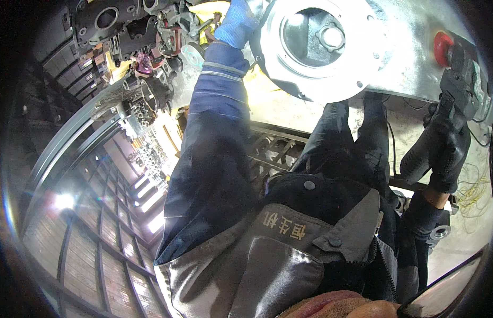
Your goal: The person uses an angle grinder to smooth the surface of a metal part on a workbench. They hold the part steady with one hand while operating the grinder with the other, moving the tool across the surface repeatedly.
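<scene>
At far centre, my left arm stretches out, my left hand (236, 25) in a blue fabric glove beside one round, shiny metal flange (357, 63) with one large opening; its grip I cannot tell. At right, my black-gloved right hand (441, 148) clasps one dark, red-ended tool (459, 71).

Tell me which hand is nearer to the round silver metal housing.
Left. The blue-gloved left hand is close beside the left edge of the housing, contact unclear; the dark-gloved right hand is farther off, to its lower right.
</scene>
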Available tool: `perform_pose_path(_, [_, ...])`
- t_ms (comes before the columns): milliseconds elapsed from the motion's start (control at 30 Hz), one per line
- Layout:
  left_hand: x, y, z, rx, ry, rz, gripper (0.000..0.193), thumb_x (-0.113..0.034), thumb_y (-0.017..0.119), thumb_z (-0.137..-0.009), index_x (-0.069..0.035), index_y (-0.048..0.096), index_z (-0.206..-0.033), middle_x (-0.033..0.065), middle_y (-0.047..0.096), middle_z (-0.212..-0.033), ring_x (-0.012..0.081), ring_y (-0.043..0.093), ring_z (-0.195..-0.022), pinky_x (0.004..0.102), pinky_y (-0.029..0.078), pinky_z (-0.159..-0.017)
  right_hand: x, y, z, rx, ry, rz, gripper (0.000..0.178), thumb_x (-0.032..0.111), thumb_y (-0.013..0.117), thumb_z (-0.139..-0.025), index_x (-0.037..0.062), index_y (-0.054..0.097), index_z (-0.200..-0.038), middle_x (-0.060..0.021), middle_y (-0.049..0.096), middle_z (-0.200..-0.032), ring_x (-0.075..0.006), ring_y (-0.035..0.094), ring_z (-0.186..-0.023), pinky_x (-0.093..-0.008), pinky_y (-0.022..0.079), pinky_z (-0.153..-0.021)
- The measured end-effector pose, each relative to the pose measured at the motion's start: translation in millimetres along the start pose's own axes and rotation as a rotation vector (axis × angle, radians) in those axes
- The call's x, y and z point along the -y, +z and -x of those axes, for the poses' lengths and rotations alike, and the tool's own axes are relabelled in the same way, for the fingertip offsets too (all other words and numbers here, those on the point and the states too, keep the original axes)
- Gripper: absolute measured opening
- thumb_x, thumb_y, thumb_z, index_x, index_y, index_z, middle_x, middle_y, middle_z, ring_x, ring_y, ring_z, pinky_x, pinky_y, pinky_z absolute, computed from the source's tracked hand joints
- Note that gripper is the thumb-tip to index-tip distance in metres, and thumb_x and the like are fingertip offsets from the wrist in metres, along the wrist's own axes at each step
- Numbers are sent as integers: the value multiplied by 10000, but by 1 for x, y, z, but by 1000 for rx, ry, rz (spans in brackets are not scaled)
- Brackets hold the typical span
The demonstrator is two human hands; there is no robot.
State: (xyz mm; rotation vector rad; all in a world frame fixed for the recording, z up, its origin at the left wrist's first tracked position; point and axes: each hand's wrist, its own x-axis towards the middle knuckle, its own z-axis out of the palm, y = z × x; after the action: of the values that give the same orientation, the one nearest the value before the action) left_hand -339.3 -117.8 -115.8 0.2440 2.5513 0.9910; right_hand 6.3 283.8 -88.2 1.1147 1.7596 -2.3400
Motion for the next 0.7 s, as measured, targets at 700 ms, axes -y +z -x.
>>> perform_pose_path(700, [-215, 187, 257, 696, -70, 1062, 611, -194, 863, -828, -5, 557, -1322, 150, 638, -1203, 261, 646, -1112, 412, 543, -949, 88, 47, 21, 350, -14, 154, 323, 193, 715, -856, -22, 712, -1096, -124, 744, -966, -203, 730, -883, -315, 574, -840])
